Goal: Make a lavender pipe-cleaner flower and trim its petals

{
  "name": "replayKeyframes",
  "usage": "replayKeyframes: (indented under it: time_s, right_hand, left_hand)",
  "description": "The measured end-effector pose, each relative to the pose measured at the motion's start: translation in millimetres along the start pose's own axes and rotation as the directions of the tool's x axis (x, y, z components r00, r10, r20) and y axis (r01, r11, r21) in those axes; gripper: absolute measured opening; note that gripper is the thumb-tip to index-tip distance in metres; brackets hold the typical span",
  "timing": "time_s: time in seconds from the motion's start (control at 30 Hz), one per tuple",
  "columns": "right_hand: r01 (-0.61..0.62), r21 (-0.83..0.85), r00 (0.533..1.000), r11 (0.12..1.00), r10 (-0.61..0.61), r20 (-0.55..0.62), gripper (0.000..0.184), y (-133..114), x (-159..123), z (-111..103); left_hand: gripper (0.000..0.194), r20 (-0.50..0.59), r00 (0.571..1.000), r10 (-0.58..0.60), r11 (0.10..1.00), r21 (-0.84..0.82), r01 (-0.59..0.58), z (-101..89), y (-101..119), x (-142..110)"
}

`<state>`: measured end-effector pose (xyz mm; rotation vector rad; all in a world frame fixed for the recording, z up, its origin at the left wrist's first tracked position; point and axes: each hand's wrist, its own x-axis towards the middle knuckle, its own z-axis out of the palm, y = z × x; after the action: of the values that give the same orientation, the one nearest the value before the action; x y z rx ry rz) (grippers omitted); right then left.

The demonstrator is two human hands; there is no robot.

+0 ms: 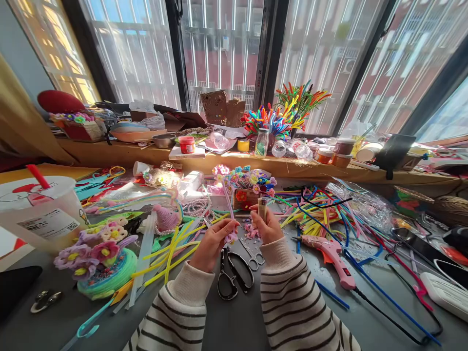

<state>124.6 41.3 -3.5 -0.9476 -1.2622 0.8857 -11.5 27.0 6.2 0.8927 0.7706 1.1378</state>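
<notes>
Pinching a lilac stem between thumb and fingertips, my left hand is over the middle of the grey table. My right hand grips a small tan cylinder upright, just beside it. Pink scraps lie between my hands; nearer me, black-handled scissors and small silver scissors crowd the gap between my wrists. Yellow strips spread left of my left hand. To my right, a pink glue gun points its nozzle towards my right hand, with tangled coloured stems behind it. A box of flowers stands towards the table's far edge; a drink cup stands by the left edge. The stem's long axis rises steeply, leaning slightly left towards the far edge. Its top meets pink blooms; whether they're joined, I can't tell.
</notes>
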Motion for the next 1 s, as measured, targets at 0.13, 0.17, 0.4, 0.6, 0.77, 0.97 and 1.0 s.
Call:
replayKeyframes:
  time_s: [0.13, 0.17, 0.4, 0.6, 0.77, 0.97, 1.0]
  right_hand:
    - [-0.209, 0.089, 0.967, 0.974, 0.192, 0.171, 0.030, -8, -3, 6]
    - [-0.239, 0.086, 0.957, 0.967, 0.219, 0.190, 0.030, -8, -3, 7]
    - [-0.308, 0.180, 0.947, 0.934, 0.283, 0.151, 0.027, -8, -4, 7]
    - [-0.314, 0.275, 0.948, 0.909, 0.283, 0.147, 0.026, -12, -6, 7]
    - [-0.237, 0.234, 0.970, 0.943, 0.217, 0.107, 0.026, -10, -7, 11]
    - [-0.173, 0.349, 0.984, 0.921, 0.177, 0.021, 0.026, -2, -2, 6]
    - [-0.158, 0.373, 0.986, 0.914, 0.164, 0.017, 0.027, -1, -1, 5]
  left_hand:
    - [0.012, 0.151, 0.987, -0.051, 0.998, 0.033, 0.047, 2.1, -1, -1]
    - [0.012, 0.175, 0.982, -0.070, 0.997, 0.037, 0.065, 2.4, -2, -2]
    - [0.013, 0.256, 0.950, -0.179, 0.980, 0.132, 0.149, 0.9, -5, -3]
    - [0.015, 0.307, 0.923, -0.230, 0.971, 0.138, 0.196, 2.0, -6, -3]
    - [0.013, 0.274, 0.928, -0.251, 0.964, 0.157, 0.215, 1.8, -6, -4]
    - [0.013, 0.089, 0.992, -0.087, 0.988, -0.120, 0.097, -1.3, 1, -1]
    - [0.013, 0.039, 0.998, -0.043, 0.980, -0.194, 0.049, -1.4, 3, -1]
